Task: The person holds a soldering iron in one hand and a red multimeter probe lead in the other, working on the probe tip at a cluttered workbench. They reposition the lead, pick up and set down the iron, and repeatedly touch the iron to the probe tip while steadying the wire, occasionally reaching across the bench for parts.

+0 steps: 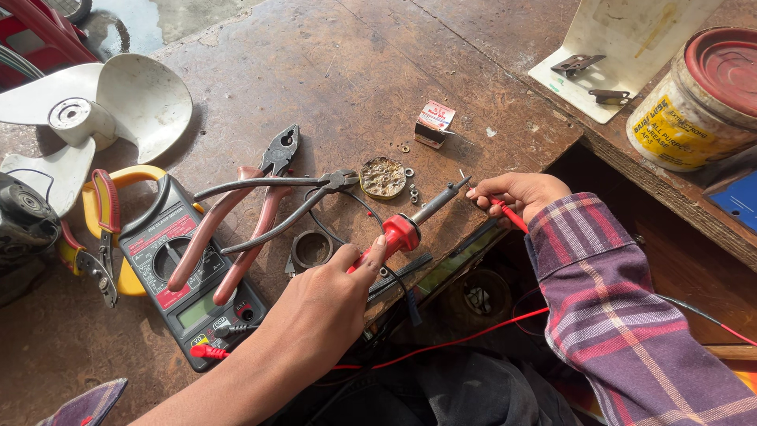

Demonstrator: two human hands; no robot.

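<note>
Head view looks down on a worn wooden workbench (355,71). One left hand (327,304) curls its fingers around the red handle of a soldering iron (406,227), thumb laid along it; the tip points toward the right hand (516,193), whose fingertips pinch a thin red wire (509,213). Beside them lie two pairs of pliers (252,209), one clamp multimeter (169,272), one tin of flux (382,176), one small carton (434,122) and one white fan blade (95,118). One grease can (702,102) stands at right.
</note>
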